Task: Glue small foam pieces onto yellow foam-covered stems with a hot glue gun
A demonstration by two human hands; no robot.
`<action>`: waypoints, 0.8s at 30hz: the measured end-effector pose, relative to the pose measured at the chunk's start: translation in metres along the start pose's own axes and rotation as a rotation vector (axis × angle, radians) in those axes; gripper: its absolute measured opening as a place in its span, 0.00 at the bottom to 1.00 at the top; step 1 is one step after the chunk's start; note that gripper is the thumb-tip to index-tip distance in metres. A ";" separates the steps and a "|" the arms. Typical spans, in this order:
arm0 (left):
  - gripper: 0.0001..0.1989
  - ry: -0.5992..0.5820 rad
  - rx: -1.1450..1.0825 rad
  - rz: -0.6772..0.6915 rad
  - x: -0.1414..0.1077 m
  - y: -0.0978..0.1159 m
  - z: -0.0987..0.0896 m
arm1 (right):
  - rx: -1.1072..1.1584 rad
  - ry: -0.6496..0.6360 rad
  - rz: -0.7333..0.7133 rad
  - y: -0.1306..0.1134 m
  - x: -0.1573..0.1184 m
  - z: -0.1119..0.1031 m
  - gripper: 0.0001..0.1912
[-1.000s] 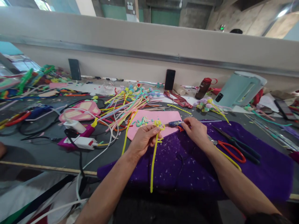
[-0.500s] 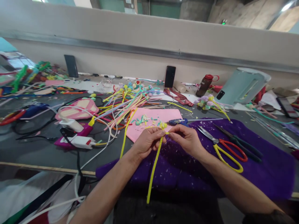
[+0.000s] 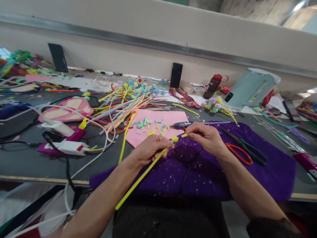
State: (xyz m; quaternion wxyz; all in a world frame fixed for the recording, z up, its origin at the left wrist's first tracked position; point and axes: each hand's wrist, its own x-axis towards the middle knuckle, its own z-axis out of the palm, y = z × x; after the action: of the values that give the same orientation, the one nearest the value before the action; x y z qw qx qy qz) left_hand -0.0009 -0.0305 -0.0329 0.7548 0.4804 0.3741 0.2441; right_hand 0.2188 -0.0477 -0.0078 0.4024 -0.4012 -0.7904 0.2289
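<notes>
My left hand (image 3: 155, 149) is closed on a long yellow pipe cleaner (image 3: 140, 182). A small curled yellow head (image 3: 174, 138) shows at its fingertips, and the stem slants down to the lower left. My right hand (image 3: 204, 135) pinches a short yellow pipe cleaner piece (image 3: 184, 135), a small gap away from the head. Just behind the hands, a pink sheet (image 3: 138, 116) bears several short cut pieces (image 3: 151, 131). A blue pointed tool (image 3: 180, 125) lies at its right edge. Scissors (image 3: 247, 161) lie right of my right wrist, their red handle showing and the rest hidden.
Dark-handled pliers (image 3: 257, 153) lie on a purple cloth (image 3: 274, 172) strewn with scraps. A pipe cleaner pile (image 3: 138, 96), power strip (image 3: 71, 148) with cables, phone (image 3: 176, 75), red-capped bottle (image 3: 213, 86), flower bunch (image 3: 215, 105) and pale kettle (image 3: 252, 87) stand or lie around.
My hands have moved apart slightly, with the short yellow piece now in the right fingers. The long stem has swung to the lower left. My right forearm now covers the scissors' yellow handle.
</notes>
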 end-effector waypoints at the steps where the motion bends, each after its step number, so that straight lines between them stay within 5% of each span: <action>1: 0.10 0.008 0.030 -0.007 0.000 0.000 0.000 | -0.015 -0.021 -0.029 0.000 0.000 0.000 0.04; 13: 0.12 0.030 0.289 0.081 -0.001 -0.004 0.005 | -0.258 -0.141 -0.273 -0.005 -0.002 0.007 0.06; 24: 0.10 0.040 0.365 0.072 0.002 -0.006 0.004 | -0.410 -0.174 -0.327 -0.011 -0.003 0.011 0.06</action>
State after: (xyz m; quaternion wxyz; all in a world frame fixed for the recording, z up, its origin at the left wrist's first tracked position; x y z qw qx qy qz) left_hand 0.0032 -0.0338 -0.0380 0.6383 0.6174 0.4097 0.2084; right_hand 0.2059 -0.0568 -0.0078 0.2749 -0.3203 -0.9060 0.0301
